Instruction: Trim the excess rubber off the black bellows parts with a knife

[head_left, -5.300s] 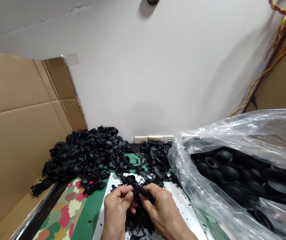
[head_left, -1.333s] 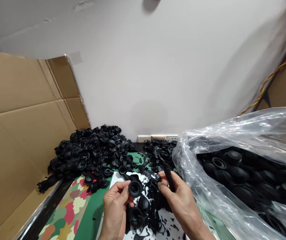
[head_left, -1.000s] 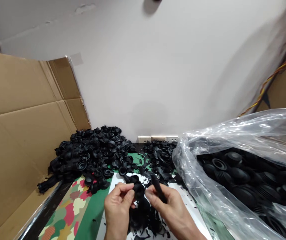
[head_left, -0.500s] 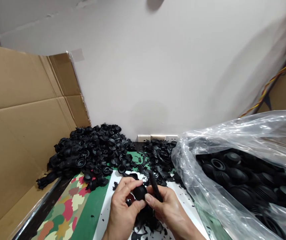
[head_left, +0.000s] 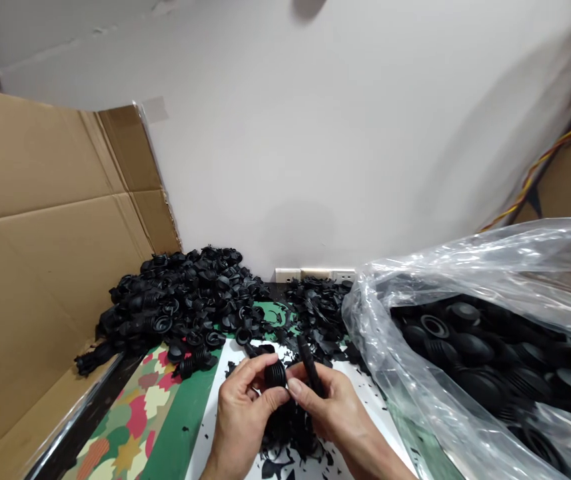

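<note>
My left hand (head_left: 242, 407) grips the ribbed part (head_left: 276, 375) between thumb and fingers, above the white sheet (head_left: 215, 383) with its ridges turned towards my right side. My right hand (head_left: 332, 400) holds a dark stick (head_left: 309, 363), tucked along the forefinger and slanting up and away, while its thumb and fingertip come together at the part's right edge. I can't tell whether they pinch a bit of rubber there.

Black parts and shavings (head_left: 285, 430) lie beneath my hands. A large heap (head_left: 180, 300) sits ahead on the left by the cardboard (head_left: 55, 167), scraps (head_left: 318, 307) are piled just left of the clear bag (head_left: 365, 307), and more black parts (head_left: 470, 350) fill that bag.

I judge the step in hand to be working at the part's edge with my fingers. The next move seems to call for a steady left hold and a fine right pinch, with the stick's tip clear of my left fingers.
</note>
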A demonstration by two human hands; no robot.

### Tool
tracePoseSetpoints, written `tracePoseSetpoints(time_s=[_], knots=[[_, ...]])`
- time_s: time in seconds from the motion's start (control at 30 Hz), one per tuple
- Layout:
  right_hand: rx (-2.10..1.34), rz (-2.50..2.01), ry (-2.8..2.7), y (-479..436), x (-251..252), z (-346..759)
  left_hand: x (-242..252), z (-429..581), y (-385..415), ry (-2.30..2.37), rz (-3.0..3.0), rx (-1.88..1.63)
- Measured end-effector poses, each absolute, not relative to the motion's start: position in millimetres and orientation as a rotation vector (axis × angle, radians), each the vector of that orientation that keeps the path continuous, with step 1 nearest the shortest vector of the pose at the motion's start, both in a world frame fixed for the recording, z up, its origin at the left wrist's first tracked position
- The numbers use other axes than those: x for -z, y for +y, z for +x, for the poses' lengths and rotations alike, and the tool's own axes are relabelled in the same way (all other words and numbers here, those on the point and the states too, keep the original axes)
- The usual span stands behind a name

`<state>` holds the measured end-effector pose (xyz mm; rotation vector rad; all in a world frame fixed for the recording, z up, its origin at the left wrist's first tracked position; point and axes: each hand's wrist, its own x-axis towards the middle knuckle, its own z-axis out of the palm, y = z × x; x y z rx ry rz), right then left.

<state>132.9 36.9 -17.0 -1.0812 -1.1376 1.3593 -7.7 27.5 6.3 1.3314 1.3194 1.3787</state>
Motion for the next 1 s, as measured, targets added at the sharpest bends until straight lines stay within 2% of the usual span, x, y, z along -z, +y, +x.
tracePoseSetpoints(time_s=[0.17,0.37,0.57,0.83,1.0], knots=[[-1.378,-1.073,-1.149,34,18,128,-8,-7,28,1.336,1.458,-1.362],[-1.530,-1.041,-0.992,34,23,121,-8,-8,32,1.162,1.123,-1.303],[-1.662,-1.025,-0.841,37,25,116,-9,-10,33,1.179,1.101,-1.291],[-1.651,-1.040,-0.876,39,28,114,-5,-11,32,1.204,1.267,-1.350],[-1.428,-1.076,-1.129,35,7,130,-4,-11,31,1.264,1.390,-1.391]])
